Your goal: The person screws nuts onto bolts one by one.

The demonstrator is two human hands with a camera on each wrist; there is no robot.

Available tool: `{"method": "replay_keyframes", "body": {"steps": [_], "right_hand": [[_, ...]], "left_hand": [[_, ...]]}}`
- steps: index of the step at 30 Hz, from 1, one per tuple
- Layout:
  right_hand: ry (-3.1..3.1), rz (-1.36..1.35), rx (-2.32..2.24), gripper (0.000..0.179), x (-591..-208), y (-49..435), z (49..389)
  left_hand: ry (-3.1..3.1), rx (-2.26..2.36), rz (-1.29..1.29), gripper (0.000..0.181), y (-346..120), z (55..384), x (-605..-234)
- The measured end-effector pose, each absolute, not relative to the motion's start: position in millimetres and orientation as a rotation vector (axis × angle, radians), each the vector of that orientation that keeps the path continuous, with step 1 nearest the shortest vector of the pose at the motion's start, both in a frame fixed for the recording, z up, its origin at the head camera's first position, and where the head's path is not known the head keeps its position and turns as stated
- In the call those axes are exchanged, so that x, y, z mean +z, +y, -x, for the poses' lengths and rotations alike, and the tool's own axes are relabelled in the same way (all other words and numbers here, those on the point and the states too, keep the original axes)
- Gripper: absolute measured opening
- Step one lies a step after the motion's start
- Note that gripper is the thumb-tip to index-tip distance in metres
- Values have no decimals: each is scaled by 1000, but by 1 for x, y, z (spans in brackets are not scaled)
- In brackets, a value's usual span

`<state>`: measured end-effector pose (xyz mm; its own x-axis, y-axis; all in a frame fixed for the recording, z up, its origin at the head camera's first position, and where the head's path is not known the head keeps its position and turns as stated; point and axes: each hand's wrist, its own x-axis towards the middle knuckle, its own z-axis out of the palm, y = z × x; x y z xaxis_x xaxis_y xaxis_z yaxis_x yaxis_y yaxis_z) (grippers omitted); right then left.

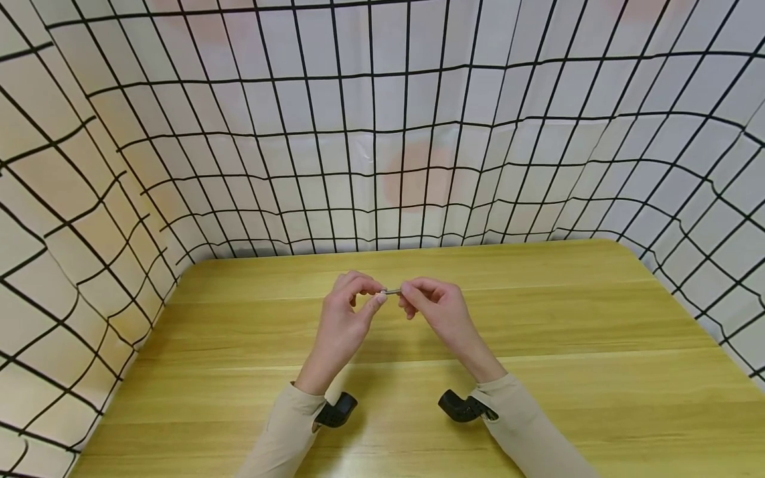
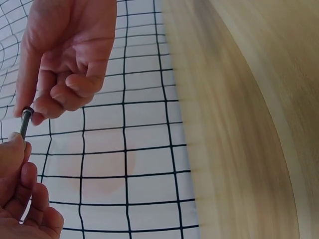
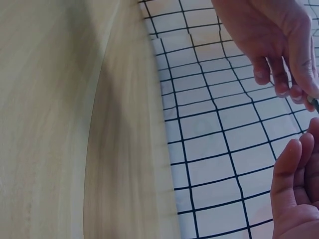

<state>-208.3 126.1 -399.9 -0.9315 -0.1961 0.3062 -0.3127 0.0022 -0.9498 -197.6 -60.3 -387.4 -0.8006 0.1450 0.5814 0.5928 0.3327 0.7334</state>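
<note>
A small metal bolt (image 1: 392, 291) is held level between both hands, above the table. My left hand (image 1: 346, 312) pinches one end between thumb and fingertips, where a small shiny bit shows in the head view. From the other side, my right hand (image 1: 441, 311) pinches the opposite end between thumb and index finger, its other fingers curled. In the left wrist view the bolt's shank (image 2: 24, 124) spans the short gap between the fingertips, and a wider round end shows beside the right fingers. The right wrist view catches only part of the bolt (image 3: 315, 103) at its edge.
The wooden table (image 1: 382, 411) spreads beneath both forearms. A white sheet with a black grid (image 1: 388, 153) surrounds it at the back and sides. Each wrist carries a black camera mount, the left one (image 1: 337, 410) and the right one (image 1: 461, 406) jutting inward.
</note>
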Motion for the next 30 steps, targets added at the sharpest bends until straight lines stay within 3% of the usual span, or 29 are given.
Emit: {"method": "replay_keyframes", "body": {"steps": [30], "right_hand": [[-2242, -631, 2010, 23, -384, 132, 201]], "left_hand": [[-2230, -1435, 623, 6, -65, 201, -388]]}}
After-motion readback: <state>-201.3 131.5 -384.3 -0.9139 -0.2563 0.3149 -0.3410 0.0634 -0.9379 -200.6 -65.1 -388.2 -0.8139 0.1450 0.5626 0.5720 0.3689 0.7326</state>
